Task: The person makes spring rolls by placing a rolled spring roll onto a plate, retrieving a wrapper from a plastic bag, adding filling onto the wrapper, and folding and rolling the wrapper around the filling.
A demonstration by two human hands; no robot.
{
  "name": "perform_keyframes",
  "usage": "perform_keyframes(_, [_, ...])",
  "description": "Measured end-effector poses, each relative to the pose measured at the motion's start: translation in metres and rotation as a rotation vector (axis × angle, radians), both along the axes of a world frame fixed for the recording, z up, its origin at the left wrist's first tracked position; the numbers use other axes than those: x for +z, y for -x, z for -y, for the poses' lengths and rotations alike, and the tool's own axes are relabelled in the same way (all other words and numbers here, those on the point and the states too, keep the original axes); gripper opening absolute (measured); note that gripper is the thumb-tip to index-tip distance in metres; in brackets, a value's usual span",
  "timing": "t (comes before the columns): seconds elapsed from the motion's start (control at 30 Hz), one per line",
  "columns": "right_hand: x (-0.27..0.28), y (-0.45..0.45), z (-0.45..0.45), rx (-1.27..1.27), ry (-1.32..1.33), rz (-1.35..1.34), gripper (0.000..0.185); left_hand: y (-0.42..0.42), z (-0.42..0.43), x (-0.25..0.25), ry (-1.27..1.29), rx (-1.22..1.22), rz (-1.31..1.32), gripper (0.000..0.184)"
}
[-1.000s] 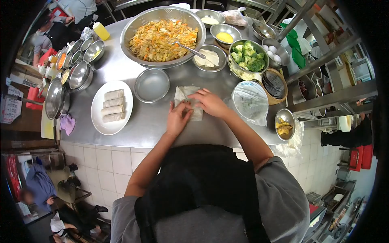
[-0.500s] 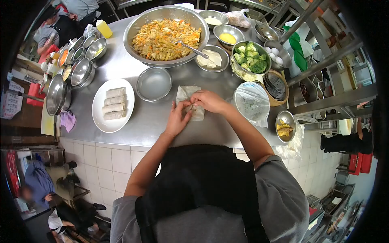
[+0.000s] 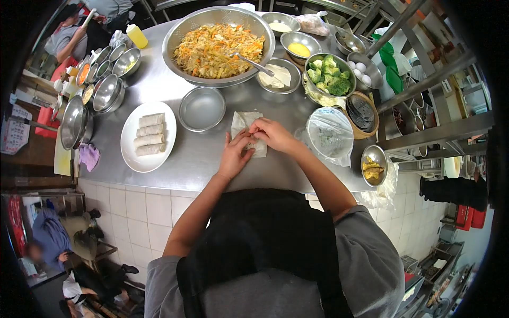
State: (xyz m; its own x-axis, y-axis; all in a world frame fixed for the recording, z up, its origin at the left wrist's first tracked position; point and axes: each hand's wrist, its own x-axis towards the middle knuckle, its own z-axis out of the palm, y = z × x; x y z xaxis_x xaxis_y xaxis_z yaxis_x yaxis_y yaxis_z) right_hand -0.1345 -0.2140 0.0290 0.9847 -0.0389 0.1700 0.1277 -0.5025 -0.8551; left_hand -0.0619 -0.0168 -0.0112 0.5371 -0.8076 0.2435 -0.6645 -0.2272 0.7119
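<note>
A thin, pale spring roll wrapper [image 3: 244, 118] lies on the steel table in front of me. My left hand [image 3: 234, 157] bends over its left side, fingertips closed on it near the middle. From the right, my right hand [image 3: 272, 135] pinches the wrapper at the same spot, its fingers touching those of my left. What lies under the fingertips is mostly hidden. To the left, several rolled spring rolls [image 3: 150, 130] sit in a column on a white oval plate [image 3: 129, 150]. An empty steel bowl [image 3: 202, 109] stands between plate and wrapper.
Behind stands a large colander [image 3: 174, 67] of shredded vegetable filling [image 3: 217, 50] with a spoon. At right are bowls of broccoli [image 3: 330, 79], eggs [image 3: 361, 73] and a plastic-covered bowl [image 3: 330, 133]. Stacked steel bowls [image 3: 108, 93] line the left; a metal rack [image 3: 440, 132] borders the right.
My left fingers have shifted slightly right and closed in toward my right fingers over the wrapper. At the far left, a person has raised a hand with a pale long object.
</note>
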Motion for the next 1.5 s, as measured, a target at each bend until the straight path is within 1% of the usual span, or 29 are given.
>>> perform_keyframes(0.03, [0.002,0.004,0.0,-0.006,-0.025,0.021,0.014,0.0,0.0,0.002,-0.008,-0.002,0.003,0.027])
perform_keyframes(0.13, [0.019,0.024,-0.007,-0.126,0.182,0.145,0.011,0.001,0.0,0.002,-0.013,-0.004,-0.02,0.026])
perform_keyframes(0.17, [0.017,0.033,-0.01,-0.104,0.246,0.093,0.011,0.0,0.0,0.002,-0.017,-0.009,-0.015,0.027])
perform_keyframes(0.23, [0.008,0.051,-0.016,-0.06,0.374,-0.01,0.012,-0.002,0.0,-0.001,-0.025,-0.018,-0.004,0.029])
perform_keyframes(0.33, [-0.013,0.067,-0.025,-0.069,0.453,0.065,0.018,-0.002,-0.001,-0.002,-0.03,-0.032,0.001,0.025])
perform_keyframes(0.43, [-0.029,0.072,-0.032,-0.128,0.5,0.104,0.025,-0.002,-0.001,-0.002,-0.028,-0.029,0.003,0.025])
perform_keyframes(0.53, [-0.036,0.072,-0.033,-0.093,0.552,0.155,0.027,-0.001,-0.002,-0.002,-0.032,-0.035,0.024,0.028])
perform_keyframes(0.63, [-0.043,0.068,-0.029,-0.044,0.698,0.232,0.027,-0.002,-0.001,-0.003,-0.027,-0.044,0.029,0.026])
perform_keyframes(0.73, [-0.047,0.066,-0.03,-0.052,0.767,0.293,0.025,-0.003,-0.002,0.0,-0.033,-0.07,0.097,0.028])
perform_keyframes(0.83, [-0.042,0.064,-0.032,-0.057,0.776,0.251,0.02,-0.002,-0.006,0.007,0.014,-0.069,0.063,0.029])
perform_keyframes(0.93, [-0.029,0.062,-0.036,-0.097,0.652,0.236,0.018,0.0,-0.004,0.005,0.112,-0.063,-0.06,0.025])
perform_keyframes(1.13, [-0.033,0.055,-0.037,-0.174,0.503,0.25,0.019,-0.012,-0.009,0.004,0.048,-0.169,-0.19,0.036])
perform_keyframes(1.23, [-0.032,0.053,-0.035,-0.195,0.433,0.238,0.017,-0.018,-0.015,0.014,0.008,-0.244,-0.15,0.046])
perform_keyframes(1.33, [-0.033,0.05,-0.032,-0.215,0.37,0.226,0.015,-0.025,-0.018,0.016,-0.008,-0.279,0.157,0.056])
perform_keyframes(1.43, [-0.032,0.049,-0.028,-0.195,0.307,0.128,0.014,-0.029,-0.02,0.022,-0.054,-0.284,0.23,0.059])
perform_keyframes(1.5, [-0.03,0.048,-0.026,-0.187,0.272,0.113,0.014,-0.029,-0.022,0.022,-0.078,-0.289,0.182,0.062])
